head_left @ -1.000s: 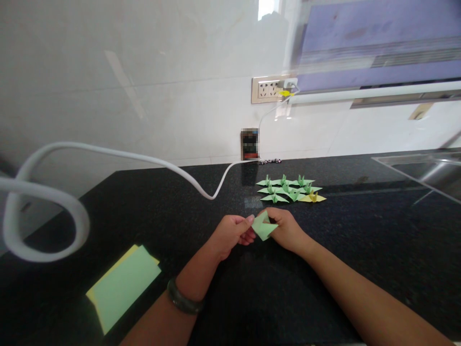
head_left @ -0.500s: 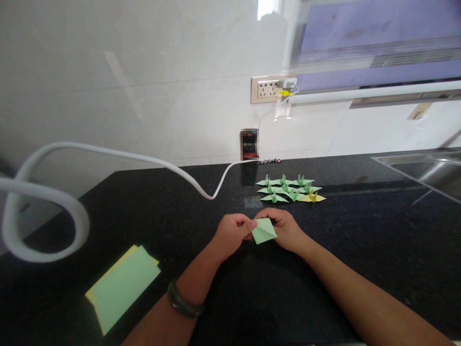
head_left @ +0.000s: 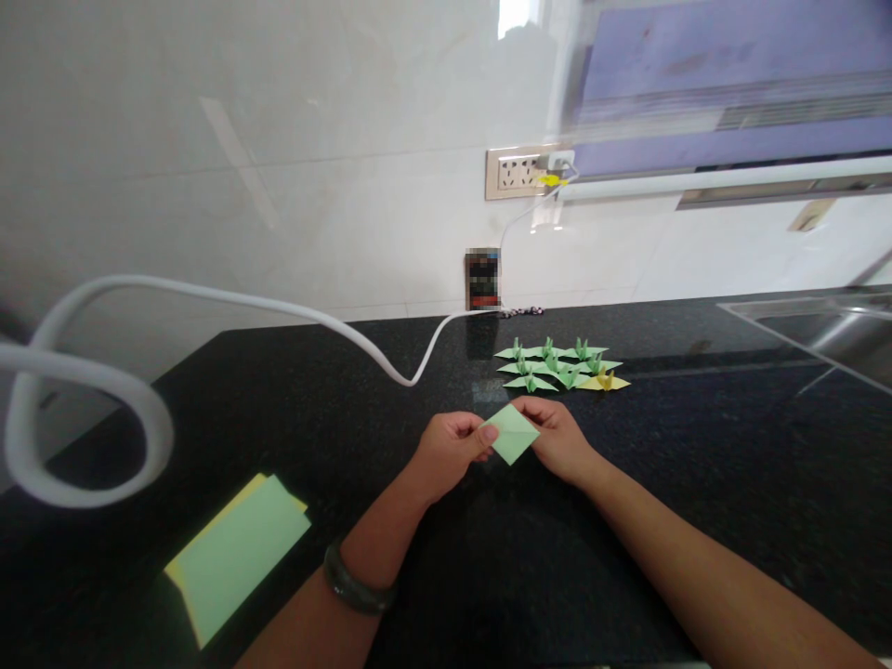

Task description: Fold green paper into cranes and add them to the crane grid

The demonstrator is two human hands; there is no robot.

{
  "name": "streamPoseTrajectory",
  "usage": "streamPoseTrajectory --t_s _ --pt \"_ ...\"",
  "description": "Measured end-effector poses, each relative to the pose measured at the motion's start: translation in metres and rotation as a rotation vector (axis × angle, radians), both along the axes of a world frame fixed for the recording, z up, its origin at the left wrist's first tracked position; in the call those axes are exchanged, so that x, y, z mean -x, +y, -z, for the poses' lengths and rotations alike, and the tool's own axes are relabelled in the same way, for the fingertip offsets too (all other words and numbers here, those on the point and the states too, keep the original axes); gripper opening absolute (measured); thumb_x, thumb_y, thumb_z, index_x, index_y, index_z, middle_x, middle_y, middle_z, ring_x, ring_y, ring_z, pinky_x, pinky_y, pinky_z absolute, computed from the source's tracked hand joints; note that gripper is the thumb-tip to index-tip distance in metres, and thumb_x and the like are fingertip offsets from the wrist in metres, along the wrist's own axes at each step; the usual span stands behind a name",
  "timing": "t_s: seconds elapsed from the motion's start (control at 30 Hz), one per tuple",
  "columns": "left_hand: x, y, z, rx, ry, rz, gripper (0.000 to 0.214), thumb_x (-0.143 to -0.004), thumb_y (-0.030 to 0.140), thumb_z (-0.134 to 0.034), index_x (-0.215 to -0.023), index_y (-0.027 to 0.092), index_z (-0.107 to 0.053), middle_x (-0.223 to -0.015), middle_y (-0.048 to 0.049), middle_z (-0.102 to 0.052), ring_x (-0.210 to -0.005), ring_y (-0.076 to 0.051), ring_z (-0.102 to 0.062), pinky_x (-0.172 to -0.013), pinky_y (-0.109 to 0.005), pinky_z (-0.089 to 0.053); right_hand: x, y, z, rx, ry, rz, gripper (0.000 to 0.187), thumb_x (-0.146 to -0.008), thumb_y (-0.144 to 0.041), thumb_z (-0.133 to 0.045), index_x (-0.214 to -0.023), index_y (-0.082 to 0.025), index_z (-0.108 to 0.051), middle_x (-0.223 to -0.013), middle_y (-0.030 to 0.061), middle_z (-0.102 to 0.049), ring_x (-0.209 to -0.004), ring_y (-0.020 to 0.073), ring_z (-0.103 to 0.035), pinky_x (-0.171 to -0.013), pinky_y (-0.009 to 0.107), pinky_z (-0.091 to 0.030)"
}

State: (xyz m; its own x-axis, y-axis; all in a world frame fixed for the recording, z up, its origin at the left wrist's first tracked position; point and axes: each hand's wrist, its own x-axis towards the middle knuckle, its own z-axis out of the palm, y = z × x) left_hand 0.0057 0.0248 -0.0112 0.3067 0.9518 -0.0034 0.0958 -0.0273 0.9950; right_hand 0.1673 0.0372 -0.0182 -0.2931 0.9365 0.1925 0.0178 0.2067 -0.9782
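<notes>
A small folded square of light green origami paper (head_left: 514, 435) is held up over the dark countertop, one corner pointing down. My left hand (head_left: 452, 451) pinches its left corner, thumb on top. At the other side, my right hand (head_left: 557, 437) grips the right and upper edge, its fingers mostly behind the paper. Just beyond the hands stand several green paper cranes (head_left: 550, 367) in rows, with one yellow crane (head_left: 605, 381) at the near right end.
Green and yellow paper sheets (head_left: 241, 557) lie stacked at the left. A thick white cable (head_left: 307, 316) loops across the left side to a blurred dark device (head_left: 483, 279) against the wall. A metal sink (head_left: 836, 325) is set in the far right, and a wall socket (head_left: 519, 173) sits above.
The folded paper has turned and risen slightly, so it now looks more like a full diamond. My right hand has shifted a little with it; my left hand has barely moved.
</notes>
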Motion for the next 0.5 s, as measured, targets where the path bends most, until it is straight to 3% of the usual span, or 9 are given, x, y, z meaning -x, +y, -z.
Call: streamPoseTrajectory --t_s 0.2,0.37,0.5 --pt "0.0 -0.0017 -0.0017 0.014 0.033 0.06 0.031 -0.066 0.043 -0.055 -0.059 0.012 -0.056 -0.052 -0.0007 -0.054 -0.047 -0.008 -0.047 -0.049 -0.019 -0.037 0.0007 -0.0015 -0.0012 0.002 -0.01 -0.012 0.025 -0.073 -0.037 -0.051 -0.062 -0.015 -0.054 -0.055 -0.0021 -0.05 -0.048 0.0081 -0.046 -0.048 0.02 -0.038" --pt "-0.0019 -0.0012 -0.0034 -0.013 0.013 -0.107 0.031 -0.065 0.042 -0.056 -0.056 0.013 -0.056 -0.049 0.0003 -0.053 -0.046 -0.008 -0.046 -0.048 -0.02 -0.037 0.0016 -0.0009 0.0017 0.108 0.119 -0.018 0.045 -0.081 -0.051 -0.027 -0.068 -0.016 -0.054 -0.058 0.0013 -0.052 -0.049 0.0103 -0.048 -0.048 0.022 -0.041" --pt "-0.0042 0.0004 -0.0004 -0.036 -0.047 -0.248 0.029 -0.065 0.041 -0.056 -0.057 0.013 -0.056 -0.049 0.0009 -0.053 -0.046 -0.008 -0.046 -0.048 -0.02 -0.037 0.0061 -0.0022 0.0026 0.122 0.144 -0.032 0.027 -0.074 -0.043 -0.049 -0.072 -0.016 -0.052 -0.057 -0.0017 -0.05 -0.046 0.0081 -0.046 -0.047 0.021 -0.041"
